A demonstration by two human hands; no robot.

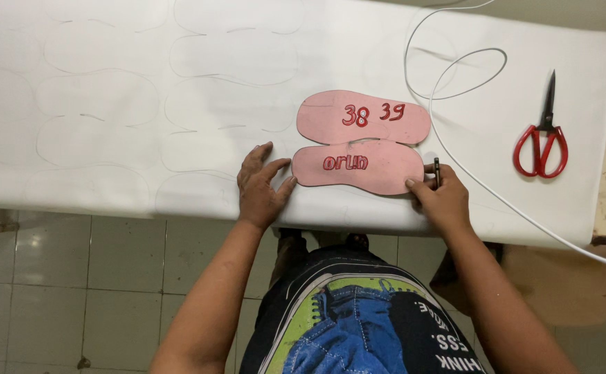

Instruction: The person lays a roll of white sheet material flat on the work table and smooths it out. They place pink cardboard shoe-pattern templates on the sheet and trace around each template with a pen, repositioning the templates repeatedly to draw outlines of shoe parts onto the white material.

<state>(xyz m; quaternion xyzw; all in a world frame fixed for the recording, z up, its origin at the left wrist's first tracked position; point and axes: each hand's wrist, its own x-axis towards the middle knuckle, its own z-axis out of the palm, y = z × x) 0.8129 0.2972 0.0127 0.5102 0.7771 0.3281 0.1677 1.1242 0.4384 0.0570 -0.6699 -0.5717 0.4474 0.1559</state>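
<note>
Your left hand lies flat on the white sheet, fingers spread, their tips pressed against the heel end of the nearer pink sole template. Your right hand is pinched around a dark pen, held upright at the template's toe end, while a fingertip bears on that edge.

The template lies flat near the table's front edge, its long side touching a second pink template just beyond it. Both rest on the sheet, which carries many faint sole outlines to the left and above.

Judgement: the step in hand appears to be tracing round the nearer template, with the pen at the toe and no line visible beside it yet. The next move calls for firm downward pressure from your left hand, so the template does not slip, and a pen tip kept tight against the edge all the way round.

Red-handled scissors lie well apart to the right. A white cable loops across the sheet near your right hand and could foul the pen.
</note>
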